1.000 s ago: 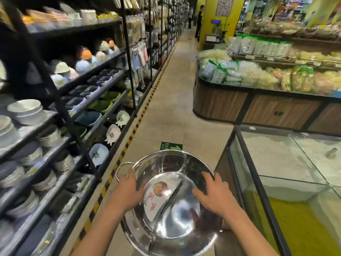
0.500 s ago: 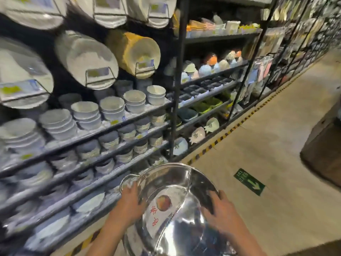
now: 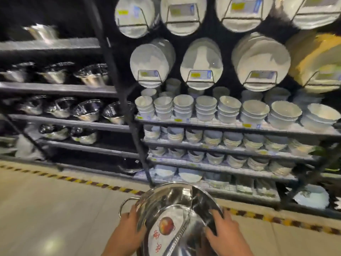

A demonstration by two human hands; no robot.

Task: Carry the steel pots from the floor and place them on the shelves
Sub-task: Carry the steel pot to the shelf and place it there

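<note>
At the bottom centre of the frame, I hold a divided steel pot by its rim, my left hand with fingers curled over the near-left edge beside the loop handle, my right hand gripping the right edge. Steel pots on dark shelves fill the left; white bowls and plates crowd the right.

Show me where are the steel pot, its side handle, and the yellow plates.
steel pot (image 3: 184,196): head view, inner wall near far rim.
side handle (image 3: 123,205): head view, left loop.
yellow plates (image 3: 317,58): head view, stack's face.
</note>
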